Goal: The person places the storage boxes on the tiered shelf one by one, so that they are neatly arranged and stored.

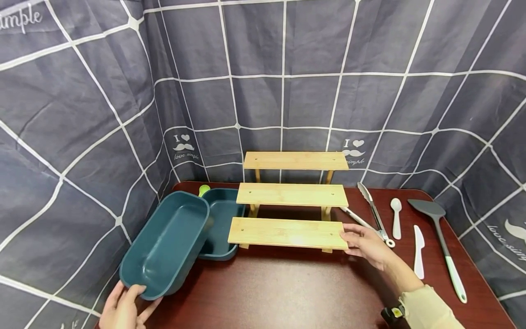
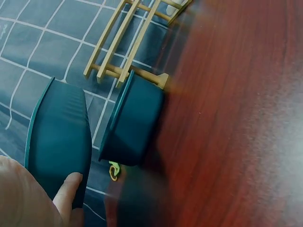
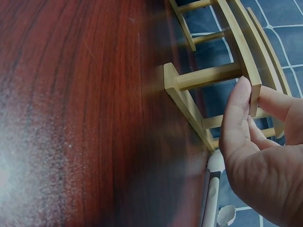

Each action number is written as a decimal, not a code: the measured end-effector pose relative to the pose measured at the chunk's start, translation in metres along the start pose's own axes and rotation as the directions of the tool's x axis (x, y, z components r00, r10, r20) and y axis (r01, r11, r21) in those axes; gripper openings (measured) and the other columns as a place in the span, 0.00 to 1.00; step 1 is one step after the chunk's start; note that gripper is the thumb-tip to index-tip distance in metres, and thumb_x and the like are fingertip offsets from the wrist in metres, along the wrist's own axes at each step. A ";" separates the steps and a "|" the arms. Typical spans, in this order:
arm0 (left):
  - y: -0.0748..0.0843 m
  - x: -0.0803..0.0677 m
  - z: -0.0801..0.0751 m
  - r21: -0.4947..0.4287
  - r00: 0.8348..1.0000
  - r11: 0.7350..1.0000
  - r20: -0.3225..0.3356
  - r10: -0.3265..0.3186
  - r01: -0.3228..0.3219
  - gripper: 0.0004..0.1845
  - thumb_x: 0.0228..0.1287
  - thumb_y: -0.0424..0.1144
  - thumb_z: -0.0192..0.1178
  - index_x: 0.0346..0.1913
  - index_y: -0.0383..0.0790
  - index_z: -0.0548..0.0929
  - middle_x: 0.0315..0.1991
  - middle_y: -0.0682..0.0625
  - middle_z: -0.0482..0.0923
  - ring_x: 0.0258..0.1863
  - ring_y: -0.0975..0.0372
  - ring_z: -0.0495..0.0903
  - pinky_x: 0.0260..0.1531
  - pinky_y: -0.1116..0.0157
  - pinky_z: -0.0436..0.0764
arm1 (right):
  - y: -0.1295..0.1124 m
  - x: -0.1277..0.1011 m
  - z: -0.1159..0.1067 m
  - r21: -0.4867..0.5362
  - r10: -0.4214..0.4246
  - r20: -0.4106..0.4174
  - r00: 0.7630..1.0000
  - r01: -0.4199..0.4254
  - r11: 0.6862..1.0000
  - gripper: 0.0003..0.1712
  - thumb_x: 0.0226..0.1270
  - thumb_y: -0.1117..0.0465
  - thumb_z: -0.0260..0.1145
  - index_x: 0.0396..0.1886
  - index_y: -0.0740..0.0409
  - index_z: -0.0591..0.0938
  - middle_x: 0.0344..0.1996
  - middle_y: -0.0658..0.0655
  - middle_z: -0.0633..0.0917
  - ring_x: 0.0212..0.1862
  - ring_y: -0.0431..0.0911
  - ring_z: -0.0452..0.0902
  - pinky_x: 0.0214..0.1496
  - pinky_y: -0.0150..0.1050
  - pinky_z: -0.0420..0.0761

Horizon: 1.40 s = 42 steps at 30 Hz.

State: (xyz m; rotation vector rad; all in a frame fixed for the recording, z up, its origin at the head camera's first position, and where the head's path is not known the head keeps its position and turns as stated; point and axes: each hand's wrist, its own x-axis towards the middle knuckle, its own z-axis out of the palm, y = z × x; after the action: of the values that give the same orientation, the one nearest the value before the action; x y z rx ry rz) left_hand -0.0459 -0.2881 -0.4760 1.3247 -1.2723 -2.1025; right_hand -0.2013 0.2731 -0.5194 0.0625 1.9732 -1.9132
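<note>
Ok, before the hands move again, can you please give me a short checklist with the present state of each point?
1. Right hand grips the wooden rack at its lowest shelf's end: ok.
2. Left hand holds the near teal tray by its rim: ok.
3. Near tray tilted, leaning on the second teal tray: not ok.
4. Tongs apart from the rack: cannot tell.
5. Rack's feet flat on the table: cannot tell.

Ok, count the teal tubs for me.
2. One tub sits tilted at the table's left edge, its near rim held by the left hand. The other tub lies behind it, beside the wooden rack. None seems hidden.
</note>
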 end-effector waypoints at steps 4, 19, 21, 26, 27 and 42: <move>0.005 -0.004 0.008 0.035 0.998 0.999 0.052 0.028 -0.030 0.39 0.63 0.27 0.65 0.75 0.58 0.71 0.56 0.63 0.74 0.33 0.73 0.84 0.28 0.55 0.89 | 0.000 0.000 0.000 0.003 -0.001 -0.004 1.000 0.001 1.000 0.39 0.78 0.59 0.65 0.77 0.72 0.59 0.45 0.55 0.84 0.42 0.44 0.85 0.45 0.39 0.88; 0.022 -0.020 0.053 0.037 0.959 0.990 0.255 0.122 -0.136 0.36 0.66 0.22 0.59 0.75 0.46 0.70 0.61 0.57 0.78 0.38 0.65 0.87 0.28 0.57 0.89 | 0.003 -0.001 -0.001 0.003 -0.005 -0.005 1.000 0.005 1.000 0.38 0.79 0.59 0.64 0.77 0.73 0.59 0.46 0.55 0.83 0.43 0.43 0.83 0.46 0.39 0.88; 0.024 -0.022 0.060 0.036 0.949 0.989 0.288 0.130 -0.146 0.36 0.66 0.22 0.59 0.76 0.46 0.70 0.61 0.56 0.78 0.37 0.64 0.87 0.28 0.57 0.89 | 0.003 -0.001 0.000 0.003 -0.006 -0.002 1.000 0.006 1.000 0.38 0.79 0.58 0.64 0.77 0.73 0.59 0.46 0.55 0.83 0.43 0.43 0.83 0.46 0.39 0.88; 0.031 -0.027 0.081 0.032 0.925 0.986 0.352 0.142 -0.164 0.35 0.67 0.22 0.57 0.75 0.47 0.71 0.66 0.51 0.75 0.36 0.63 0.87 0.28 0.58 0.89 | 0.003 -0.002 0.000 0.002 -0.003 -0.001 1.000 0.003 1.000 0.38 0.79 0.58 0.64 0.77 0.72 0.59 0.47 0.56 0.83 0.43 0.43 0.83 0.46 0.39 0.88; 0.032 -0.028 0.085 0.032 0.919 0.985 0.367 0.144 -0.168 0.35 0.67 0.22 0.57 0.75 0.47 0.71 0.66 0.50 0.75 0.36 0.63 0.87 0.29 0.58 0.89 | 0.003 -0.002 0.000 0.002 -0.002 -0.002 1.000 0.002 1.000 0.38 0.79 0.58 0.64 0.77 0.72 0.59 0.46 0.56 0.83 0.43 0.43 0.83 0.46 0.39 0.88; 0.048 -0.041 0.147 0.092 0.830 0.976 0.546 0.117 -0.198 0.37 0.67 0.25 0.58 0.78 0.48 0.68 0.66 0.48 0.74 0.43 0.61 0.88 0.37 0.55 0.89 | 0.001 -0.002 -0.001 0.015 -0.022 0.014 1.000 0.022 1.000 0.36 0.79 0.60 0.64 0.76 0.73 0.60 0.45 0.54 0.84 0.43 0.44 0.85 0.50 0.44 0.87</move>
State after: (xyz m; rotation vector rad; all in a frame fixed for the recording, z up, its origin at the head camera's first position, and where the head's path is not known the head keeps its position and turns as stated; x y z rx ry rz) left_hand -0.1578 -0.2122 -0.3910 0.6435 -1.7140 -2.3847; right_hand -0.1996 0.2746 -0.5200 0.0316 1.9589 -1.9372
